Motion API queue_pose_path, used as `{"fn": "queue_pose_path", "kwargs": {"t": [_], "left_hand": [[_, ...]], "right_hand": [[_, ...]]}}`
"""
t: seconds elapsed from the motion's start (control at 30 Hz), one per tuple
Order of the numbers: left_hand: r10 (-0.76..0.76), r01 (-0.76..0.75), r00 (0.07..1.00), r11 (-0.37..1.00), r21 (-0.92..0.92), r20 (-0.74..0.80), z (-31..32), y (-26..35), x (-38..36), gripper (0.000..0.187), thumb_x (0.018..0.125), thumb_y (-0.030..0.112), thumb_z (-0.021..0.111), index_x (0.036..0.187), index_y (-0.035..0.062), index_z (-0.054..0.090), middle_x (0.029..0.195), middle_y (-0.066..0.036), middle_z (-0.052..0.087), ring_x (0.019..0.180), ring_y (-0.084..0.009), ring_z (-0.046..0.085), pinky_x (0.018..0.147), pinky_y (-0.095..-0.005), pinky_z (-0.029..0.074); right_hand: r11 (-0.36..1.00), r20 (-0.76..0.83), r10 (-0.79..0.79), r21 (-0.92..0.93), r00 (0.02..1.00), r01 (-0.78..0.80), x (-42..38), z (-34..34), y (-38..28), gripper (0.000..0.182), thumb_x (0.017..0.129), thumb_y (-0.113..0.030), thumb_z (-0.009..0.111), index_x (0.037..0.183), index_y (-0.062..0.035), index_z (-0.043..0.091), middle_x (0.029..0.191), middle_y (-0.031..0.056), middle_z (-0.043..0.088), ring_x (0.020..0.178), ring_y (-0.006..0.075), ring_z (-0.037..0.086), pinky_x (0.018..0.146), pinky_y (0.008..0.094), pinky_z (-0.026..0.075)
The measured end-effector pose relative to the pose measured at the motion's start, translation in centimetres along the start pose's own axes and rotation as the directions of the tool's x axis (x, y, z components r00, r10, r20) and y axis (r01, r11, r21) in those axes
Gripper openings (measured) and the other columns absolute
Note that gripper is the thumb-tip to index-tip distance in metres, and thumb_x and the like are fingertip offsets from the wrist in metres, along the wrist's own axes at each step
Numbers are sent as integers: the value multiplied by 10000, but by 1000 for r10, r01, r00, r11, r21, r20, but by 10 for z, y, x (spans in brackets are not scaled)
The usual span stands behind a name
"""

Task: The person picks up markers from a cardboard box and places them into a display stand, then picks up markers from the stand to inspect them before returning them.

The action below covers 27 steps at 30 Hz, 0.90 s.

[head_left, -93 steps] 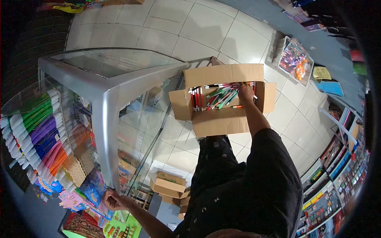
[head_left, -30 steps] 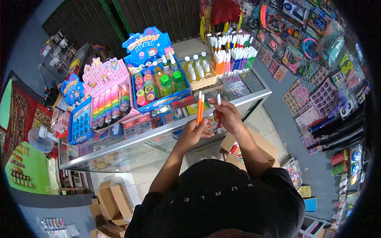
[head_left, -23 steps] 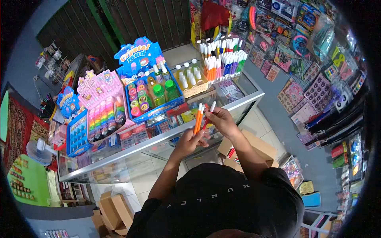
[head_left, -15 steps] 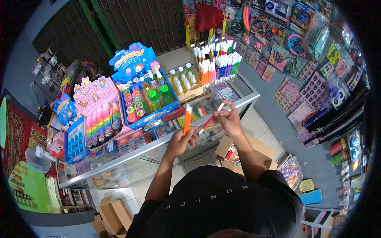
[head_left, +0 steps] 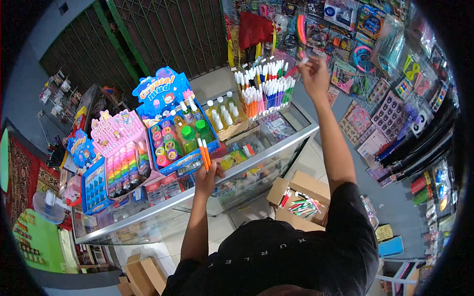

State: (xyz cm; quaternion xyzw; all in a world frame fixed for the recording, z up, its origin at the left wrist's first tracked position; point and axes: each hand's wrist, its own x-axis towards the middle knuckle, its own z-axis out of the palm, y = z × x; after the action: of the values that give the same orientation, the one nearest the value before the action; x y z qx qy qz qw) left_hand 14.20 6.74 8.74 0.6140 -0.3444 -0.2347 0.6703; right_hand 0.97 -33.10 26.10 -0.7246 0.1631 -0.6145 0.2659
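Note:
My left hand point(head_left: 207, 180) is closed around orange markers point(head_left: 204, 154) with white caps, held upright over the front of the glass counter. Raised at the back right, my right hand point(head_left: 316, 79) pinches a red marker point(head_left: 292, 72) with a white cap, slightly blurred. Its tip points toward a holder packed with capped markers point(head_left: 254, 96) in orange, purple, blue, green and other colours, standing on the counter. Down on the floor, an open cardboard box point(head_left: 284, 217) contains loose markers point(head_left: 304, 206) in red, green and white.
The glass counter point(head_left: 291, 143) runs diagonally before me. On it stand a basket of small bottles point(head_left: 232, 130), a blue Crystal Mud box point(head_left: 177, 165) and a pink display box point(head_left: 121, 123). Hanging toy packets point(head_left: 355, 111) cover the right wall. Another cardboard box point(head_left: 136, 271) lies lower left.
My right hand has moved up and away with the red marker, to beside the marker holder. My left hand has shifted left with the orange markers. The floor box is more visible.

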Motion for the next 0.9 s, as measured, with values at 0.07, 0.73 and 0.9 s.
{"fn": "queue_pose_path", "kwargs": {"t": [0.07,0.73,0.9], "left_hand": [[22,-23,999,999,-39,-28,-1,-4,-2,348,1014,288,440,1108,-19,575,756,-51,594,665,-117,571,638,-254,463],[56,-76,991,984,-163,-124,1,-6,-8,335,1001,281,481,1096,-27,575,759,-70,588,672,-138,567,636,-270,467],[68,-89,991,977,-191,-114,3,-11,-6,366,1001,305,475,1127,-26,571,768,-65,589,681,-136,569,641,-271,471]], "right_hand": [[993,35,-47,-102,998,51,15,11,6,288,851,-94,689,1068,-15,516,833,116,664,764,164,669,658,274,516],[946,478,-108,-222,872,238,26,49,77,227,761,-92,653,973,-22,697,938,163,642,806,273,637,743,345,509],[888,442,-263,-238,858,395,20,42,86,252,747,-67,643,993,-43,692,1033,178,636,868,314,640,793,384,502]]}}
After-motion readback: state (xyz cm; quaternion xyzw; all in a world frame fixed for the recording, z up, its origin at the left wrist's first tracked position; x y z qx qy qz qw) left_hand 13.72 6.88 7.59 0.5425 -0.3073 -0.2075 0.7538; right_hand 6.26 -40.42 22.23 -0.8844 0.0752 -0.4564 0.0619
